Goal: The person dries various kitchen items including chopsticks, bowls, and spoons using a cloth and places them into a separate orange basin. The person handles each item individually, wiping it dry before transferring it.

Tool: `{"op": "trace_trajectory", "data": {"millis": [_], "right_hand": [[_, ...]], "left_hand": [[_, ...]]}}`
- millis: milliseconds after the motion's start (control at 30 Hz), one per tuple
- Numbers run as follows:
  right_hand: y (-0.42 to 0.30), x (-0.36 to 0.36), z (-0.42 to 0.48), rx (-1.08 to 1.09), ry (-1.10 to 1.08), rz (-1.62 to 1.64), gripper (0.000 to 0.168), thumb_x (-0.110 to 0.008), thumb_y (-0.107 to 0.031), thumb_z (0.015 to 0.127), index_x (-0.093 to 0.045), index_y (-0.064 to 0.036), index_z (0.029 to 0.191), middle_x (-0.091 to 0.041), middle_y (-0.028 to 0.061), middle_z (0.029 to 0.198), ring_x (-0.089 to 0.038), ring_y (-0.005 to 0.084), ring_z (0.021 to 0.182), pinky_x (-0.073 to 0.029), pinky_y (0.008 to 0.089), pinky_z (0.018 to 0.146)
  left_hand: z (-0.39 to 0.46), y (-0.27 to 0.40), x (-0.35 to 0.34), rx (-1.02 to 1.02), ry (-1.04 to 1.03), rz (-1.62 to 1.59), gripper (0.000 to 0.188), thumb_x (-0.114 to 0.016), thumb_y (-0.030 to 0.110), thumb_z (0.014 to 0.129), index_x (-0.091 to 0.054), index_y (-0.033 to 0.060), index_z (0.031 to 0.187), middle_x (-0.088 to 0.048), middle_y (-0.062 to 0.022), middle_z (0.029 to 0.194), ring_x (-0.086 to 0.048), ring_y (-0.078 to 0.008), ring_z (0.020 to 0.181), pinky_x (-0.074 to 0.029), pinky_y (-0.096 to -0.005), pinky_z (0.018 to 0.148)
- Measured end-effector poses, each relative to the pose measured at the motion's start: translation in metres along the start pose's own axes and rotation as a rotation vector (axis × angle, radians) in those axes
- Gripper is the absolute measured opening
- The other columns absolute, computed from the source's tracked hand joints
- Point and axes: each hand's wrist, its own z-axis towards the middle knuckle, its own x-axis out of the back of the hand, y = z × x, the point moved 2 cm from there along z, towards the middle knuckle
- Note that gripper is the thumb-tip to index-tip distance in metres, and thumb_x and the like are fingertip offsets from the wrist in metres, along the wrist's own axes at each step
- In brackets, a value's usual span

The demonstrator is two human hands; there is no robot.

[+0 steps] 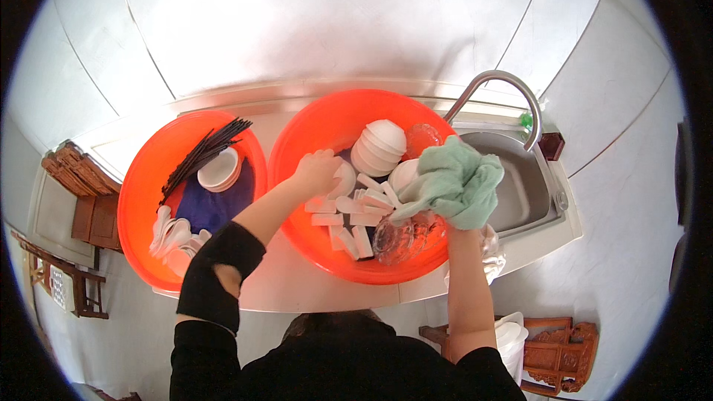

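Inside the large orange basin (317, 117), my left hand (317, 174) has its fingers curled against the left side of a white bowl (346, 179). My right hand is covered by a pale green cloth (459, 184) bunched over it at the basin's right edge, so its fingers are hidden. Behind the bowl leans a stack of white bowls (380, 147). Another white bowl (404, 174) is partly covered by the cloth. White oblong pieces (363, 240) lie in front, next to clear glassware (394, 239). More clear glassware (423, 140) rests at the back right.
A second orange basin (139, 178) at left contains black chopsticks (200, 159), small white bowls (218, 170), white spoons (172, 234) and a dark blue cloth (209, 206). To the right are a metal sink (521, 195) and curved faucet (496, 75). Wooden chairs (557, 352) stand behind me.
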Motion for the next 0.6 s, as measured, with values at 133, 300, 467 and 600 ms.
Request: {"op": "trace_trajectory", "data": {"millis": [133,300,467,600], "right_hand": [[0.004,-0.002,0.000,-0.048,-0.002,0.088,0.046,-0.047,-0.041,0.086,-0.047,-0.001,0.107,-0.056,0.0111,0.092,-0.054,0.0200,0.070,-0.046,0.0296,0.058],[0.004,0.001,-0.002,-0.060,0.006,0.116,0.047,-0.046,-0.042,0.086,-0.045,-0.001,0.109,-0.056,0.0109,0.091,-0.053,0.0195,0.066,-0.046,0.0288,0.053],[0.004,0.006,0.003,-0.133,-0.042,0.092,0.049,-0.042,-0.044,0.088,-0.045,0.000,0.110,-0.056,0.0106,0.089,-0.054,0.0204,0.066,-0.047,0.0288,0.050],[0.009,0.013,0.011,-0.138,-0.195,0.184,0.050,-0.041,-0.044,0.089,-0.045,0.000,0.111,-0.056,0.0115,0.094,-0.056,0.0212,0.071,-0.048,0.0309,0.054]], "left_hand": [[0.030,-0.012,-0.034,0.121,-0.051,0.018,0.032,-0.055,0.030,0.077,-0.056,0.0059,0.097,-0.054,-0.0139,0.099,-0.054,-0.0312,0.095,-0.045,-0.0440,0.076],[0.049,-0.020,-0.052,0.220,-0.088,-0.089,0.039,-0.053,0.034,0.078,-0.056,0.0055,0.104,-0.051,-0.0166,0.109,-0.051,-0.0324,0.101,-0.044,-0.0434,0.082],[0.063,-0.031,-0.061,0.276,-0.175,-0.070,0.057,-0.057,0.045,0.072,-0.052,0.0056,0.113,-0.049,-0.0173,0.115,-0.048,-0.0339,0.107,-0.042,-0.0431,0.087],[0.067,-0.033,-0.052,0.298,-0.235,-0.038,0.067,-0.062,0.054,0.065,-0.053,0.0055,0.111,-0.050,-0.0169,0.114,-0.048,-0.0332,0.106,-0.042,-0.0423,0.087]]}}
